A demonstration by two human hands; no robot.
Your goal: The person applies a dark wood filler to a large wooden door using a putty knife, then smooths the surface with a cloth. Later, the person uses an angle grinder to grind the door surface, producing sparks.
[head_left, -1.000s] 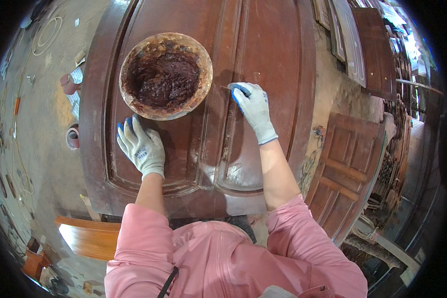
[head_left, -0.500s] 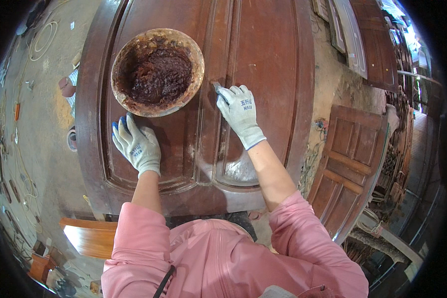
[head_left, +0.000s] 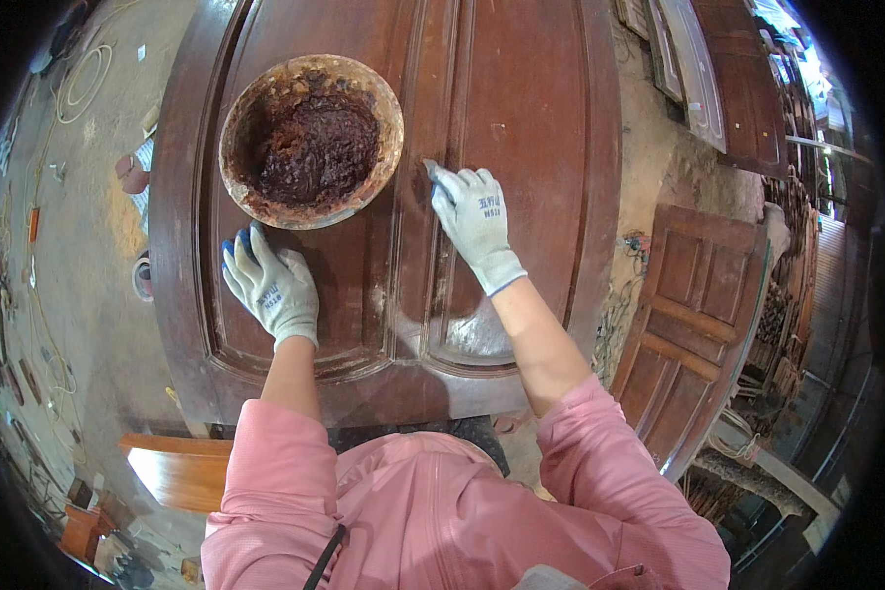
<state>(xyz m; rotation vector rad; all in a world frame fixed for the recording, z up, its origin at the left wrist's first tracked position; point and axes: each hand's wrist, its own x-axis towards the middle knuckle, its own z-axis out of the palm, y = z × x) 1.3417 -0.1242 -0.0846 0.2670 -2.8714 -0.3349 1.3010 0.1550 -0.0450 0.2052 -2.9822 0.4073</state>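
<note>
A dark brown panelled wooden door (head_left: 536, 108) lies flat in front of me. On its left panel stands a round, crusted bowl (head_left: 391, 157) with thick dark reddish-brown paste (head_left: 320, 147) inside. My left hand (head_left: 275, 293), in a pale glove with blue fingertips, lies on the door just below the bowl. Its fingers are stretched out and hold nothing. Right of the bowl, my right hand (head_left: 474, 221), gloved alike, is closed around a putty knife (head_left: 431, 169). Only the short grey blade shows past the fingers, over the door's middle moulding; the handle is hidden in the glove.
Another panelled door (head_left: 686, 324) leans at the right, with more door panels (head_left: 737, 88) behind it. An orange-brown wooden piece (head_left: 179, 472) juts out at lower left. A coiled hose (head_left: 87, 87), a tape roll (head_left: 143, 277) and scattered bits lie on the floor at left.
The blade in my right hand has shifted very slightly and shows a little more clearly. My left hand and the bowl stay practically where they were.
</note>
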